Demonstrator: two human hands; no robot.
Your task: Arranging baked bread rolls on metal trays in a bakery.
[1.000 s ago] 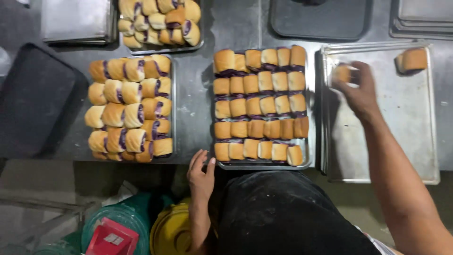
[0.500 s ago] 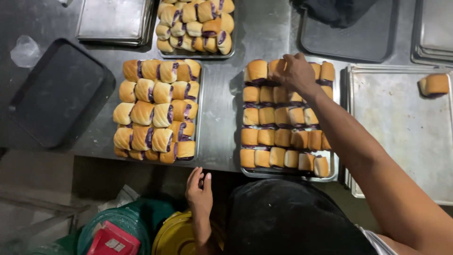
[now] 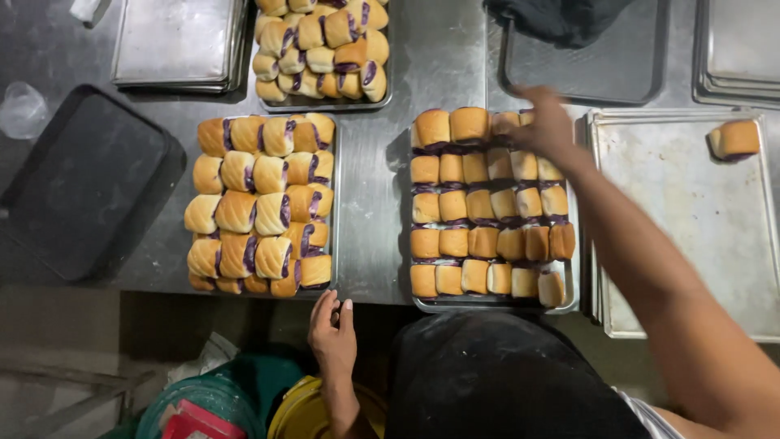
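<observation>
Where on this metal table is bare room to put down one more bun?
The large steel tray at right is bare except one bun in its far corner. The black tray at left is empty. The middle tray, under the right hand, is crowded.

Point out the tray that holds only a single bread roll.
The large steel tray at far right: one lone roll sits in its top right corner, while the other roll trays are packed.

Right hand [image 3: 543, 128] is over the far right corner of the middle tray [image 3: 573, 301], on the buns [image 3: 479, 207]. Left hand [image 3: 333, 333] rests at the table's [image 3: 439, 57] near edge.
</observation>
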